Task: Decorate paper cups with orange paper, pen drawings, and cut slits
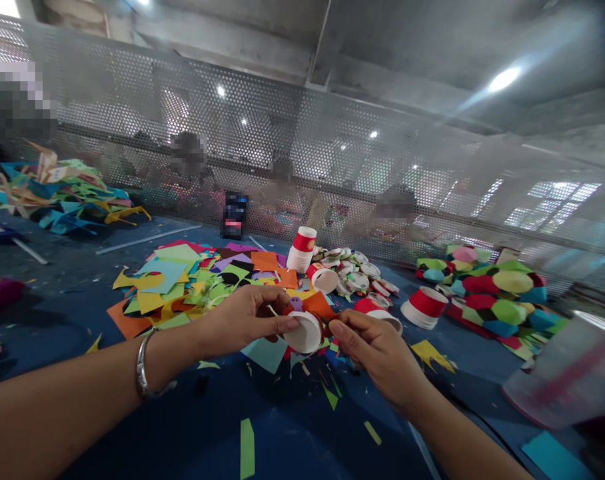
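A round white paper cup bottom (302, 333) with a red rim is held up over the table, its flat face toward me. My left hand (255, 317) grips it by the left side, thumb on the front. At the right edge of the piece, my right hand (370, 343) pinches its red rim between thumb and forefinger; the exact contact is small and hard to make out. A small purple piece (295, 303) shows just above the cup bottom, and orange paper (318, 305) lies behind it.
Coloured paper scraps (167, 277) heap behind my hands. Stacked paper cups (301, 250), a pile of cut cup bottoms (355, 270) and a red-and-white cup (425, 307) stand beyond. A phone (234, 215) leans on the mesh panel (262, 133). At right is a translucent container (565, 373).
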`<state>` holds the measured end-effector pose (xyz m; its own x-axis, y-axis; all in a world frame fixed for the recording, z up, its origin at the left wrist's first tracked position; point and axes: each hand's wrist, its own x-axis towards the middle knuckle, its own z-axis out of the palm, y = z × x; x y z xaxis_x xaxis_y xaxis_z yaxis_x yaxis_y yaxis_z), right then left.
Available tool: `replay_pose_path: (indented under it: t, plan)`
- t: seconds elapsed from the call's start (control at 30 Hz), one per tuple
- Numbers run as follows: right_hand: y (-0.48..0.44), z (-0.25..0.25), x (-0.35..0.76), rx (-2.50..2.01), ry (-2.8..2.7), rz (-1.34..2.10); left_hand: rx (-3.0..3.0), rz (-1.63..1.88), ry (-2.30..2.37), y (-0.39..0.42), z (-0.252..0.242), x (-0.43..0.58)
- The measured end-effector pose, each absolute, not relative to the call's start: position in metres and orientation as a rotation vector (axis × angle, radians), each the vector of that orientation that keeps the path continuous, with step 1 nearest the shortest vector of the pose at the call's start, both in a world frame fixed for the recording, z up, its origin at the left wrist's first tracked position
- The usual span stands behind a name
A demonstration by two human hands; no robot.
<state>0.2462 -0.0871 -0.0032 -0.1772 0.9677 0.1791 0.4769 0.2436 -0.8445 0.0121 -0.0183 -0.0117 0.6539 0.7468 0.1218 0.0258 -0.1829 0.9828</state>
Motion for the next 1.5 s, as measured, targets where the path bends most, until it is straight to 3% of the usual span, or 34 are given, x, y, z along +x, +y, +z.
replay_pose_path:
  t: [0.6, 0.87, 1.5]
  plan:
    - [-0.0878, -0.0001, 0.2453, -1.367, -1.863, 0.743, 1.834, 0.806, 0.647, -0.0169, -0.0156, 0.0114]
    - [-0.0889, 0.0014, 0.2455, -1.353, -1.867, 0.703, 1.700, 0.575, 0.538, -0.0142, -0.0161, 0.0084]
    - [-0.0869, 0.0011, 0.2457, -1.344, -1.857, 0.690, 1.687, 0.742, 0.656, -0.0151, -0.0152, 0.0111]
